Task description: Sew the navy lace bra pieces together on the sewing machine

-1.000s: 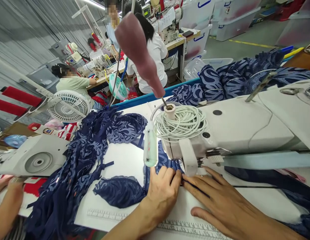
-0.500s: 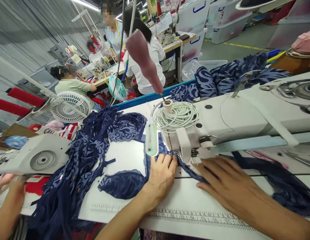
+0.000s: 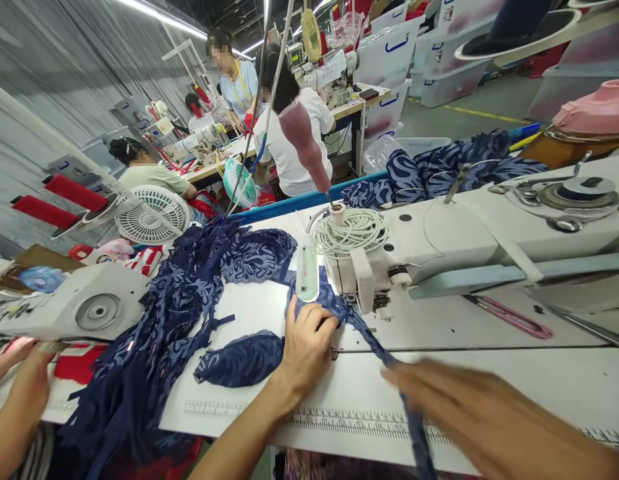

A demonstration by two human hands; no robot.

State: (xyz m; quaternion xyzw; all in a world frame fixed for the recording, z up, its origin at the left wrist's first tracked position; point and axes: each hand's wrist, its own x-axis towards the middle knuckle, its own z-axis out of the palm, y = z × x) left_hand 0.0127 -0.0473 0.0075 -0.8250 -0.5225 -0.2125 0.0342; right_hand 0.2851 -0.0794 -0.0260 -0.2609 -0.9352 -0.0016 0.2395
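My left hand has its fingers curled over navy patterned lace fabric beside the sewing machine's needle area. From there a narrow navy strip runs toward me, bends at my right hand and hangs over the table's front edge. My right hand is smeared by motion, with thumb and fingers closed about the strip. Left of my left hand lies a navy lace bra cup. Another patterned cup lies farther back. The fabric under my left fingers is partly hidden.
A heap of navy pieces hangs over the table's left side. Pink-handled snips lie below the machine arm. A screwdriver stands upright at a coil of cord. Another person's hands work red fabric at far left.
My right hand has moved toward me, away from the needle area, drawing the strip along. The strip's dark tail has swung from the right to the front edge. My left hand has shifted slightly left.
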